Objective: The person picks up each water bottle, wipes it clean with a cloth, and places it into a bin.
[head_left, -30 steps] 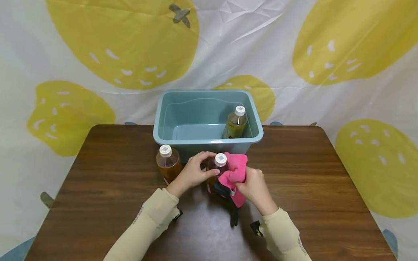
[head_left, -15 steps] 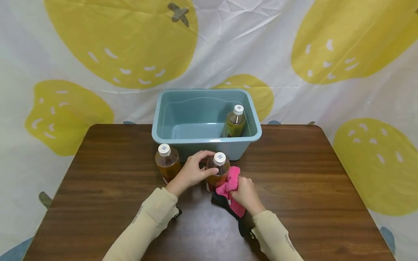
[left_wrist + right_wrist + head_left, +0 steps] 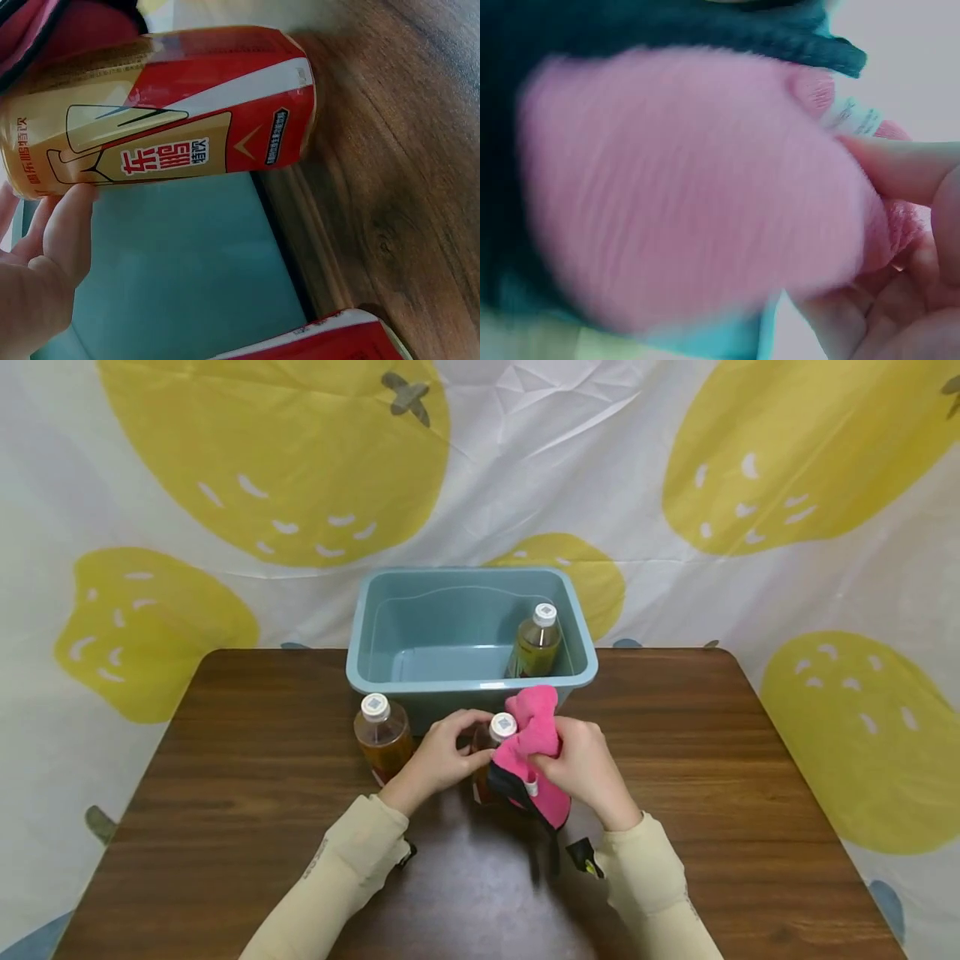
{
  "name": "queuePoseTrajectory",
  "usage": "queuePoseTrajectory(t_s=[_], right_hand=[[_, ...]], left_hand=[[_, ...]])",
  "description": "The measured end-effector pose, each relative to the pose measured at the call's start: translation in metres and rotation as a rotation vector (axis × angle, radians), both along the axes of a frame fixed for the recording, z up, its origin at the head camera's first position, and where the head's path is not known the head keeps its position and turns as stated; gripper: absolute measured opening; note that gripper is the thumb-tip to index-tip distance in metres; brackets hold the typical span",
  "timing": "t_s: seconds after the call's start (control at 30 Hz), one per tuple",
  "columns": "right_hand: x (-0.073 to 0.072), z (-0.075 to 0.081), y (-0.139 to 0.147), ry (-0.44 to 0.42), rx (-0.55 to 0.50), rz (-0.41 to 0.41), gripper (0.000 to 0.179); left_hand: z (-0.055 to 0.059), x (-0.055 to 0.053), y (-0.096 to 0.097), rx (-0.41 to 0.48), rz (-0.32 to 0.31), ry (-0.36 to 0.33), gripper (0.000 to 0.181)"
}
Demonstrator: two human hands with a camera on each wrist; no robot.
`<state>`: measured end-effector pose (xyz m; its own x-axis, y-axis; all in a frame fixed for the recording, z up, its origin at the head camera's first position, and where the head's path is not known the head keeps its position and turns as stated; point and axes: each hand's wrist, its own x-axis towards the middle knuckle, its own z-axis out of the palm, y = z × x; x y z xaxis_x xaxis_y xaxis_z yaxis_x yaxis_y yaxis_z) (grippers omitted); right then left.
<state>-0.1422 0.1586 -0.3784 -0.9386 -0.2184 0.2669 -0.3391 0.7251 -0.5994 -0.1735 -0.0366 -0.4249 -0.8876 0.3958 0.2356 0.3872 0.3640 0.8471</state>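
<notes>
My left hand [image 3: 442, 756] holds an upright drink bottle [image 3: 187, 112] by its upper part, thumb in front and fingers behind. Its label is red and gold, and its white cap shows in the head view. In my right hand [image 3: 588, 768] is a bunched pink cloth [image 3: 534, 735] with a black edge, pinched between thumb and fingers. The cloth lies against the bottle's right side and hides much of it. Blurred pink fabric fills most of the right wrist view. A second bottle [image 3: 385, 745] with a white cap stands left of my left hand.
Behind the hands stands a blue-grey plastic bin [image 3: 472, 686]. A bottle with a green-yellow label [image 3: 536, 650] is inside it, at the right end. Everything is on a brown wooden table [image 3: 720, 777], before a lemon-print curtain [image 3: 525, 460].
My right hand went down and toward me with the cloth, then back up along the bottle's right side, covering more of it again. My left hand kept its hold on the bottle.
</notes>
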Motion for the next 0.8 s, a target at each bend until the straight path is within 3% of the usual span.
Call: queuePoseTrajectory(t_s=[0.13,0.3,0.47,0.63,0.8], right_hand=[[-0.004,0.008,-0.006,-0.019,0.035,0.012,0.015],[0.0,0.0,-0.007,-0.065,0.016,-0.033,0.016],[0.005,-0.015,-0.003,-0.075,-0.035,-0.074,0.019],[0.005,-0.031,0.0,0.008,-0.02,-0.062,0.017],[0.004,-0.063,0.0,0.039,0.033,-0.045,0.017]], left_hand=[[-0.001,-0.001,-0.001,-0.001,-0.003,0.0,0.037],[0.0,0.001,-0.001,0.011,-0.001,-0.012,0.038],[0.0,0.002,-0.002,0.014,0.003,-0.022,0.039],[-0.002,0.0,-0.002,0.015,0.006,-0.029,0.04],[-0.002,-0.002,-0.003,0.009,-0.001,-0.015,0.04]])
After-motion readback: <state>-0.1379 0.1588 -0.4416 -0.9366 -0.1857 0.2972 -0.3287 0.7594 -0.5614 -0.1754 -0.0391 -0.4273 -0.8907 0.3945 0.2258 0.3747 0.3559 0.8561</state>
